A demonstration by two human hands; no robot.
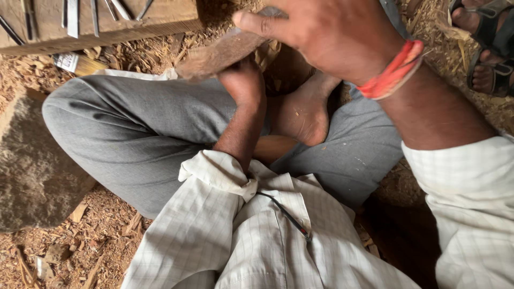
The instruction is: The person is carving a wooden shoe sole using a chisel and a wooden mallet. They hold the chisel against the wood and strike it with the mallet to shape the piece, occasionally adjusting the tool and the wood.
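A flat, dark brown wooden piece [225, 52], rough-surfaced and tilted, lies at the upper centre of the frame. The right hand [326, 35] grips its upper end from above, thumb pointing toward the left of the frame and fingers wrapped around the far edge. The left hand [243, 80] is closed beneath the piece at its lower side, touching it; whether it clamps the piece or a separate thing cannot be told. A red and orange thread band [393, 72] circles the right wrist. Just below the hands a bare foot [302, 112] rests sole-up between grey-trousered legs [139, 134], beside a rounded brown wooden object [274, 147]. A pale checked shirt [257, 235] fills the lower frame. A large rough stone [32, 166] sits at the left on a floor strewn with wood shavings [101, 230]. A wooden plank [96, 21] bearing metal chisels [72, 16] occupies the upper left. Another person's sandalled foot [490, 48] appears at the upper right.
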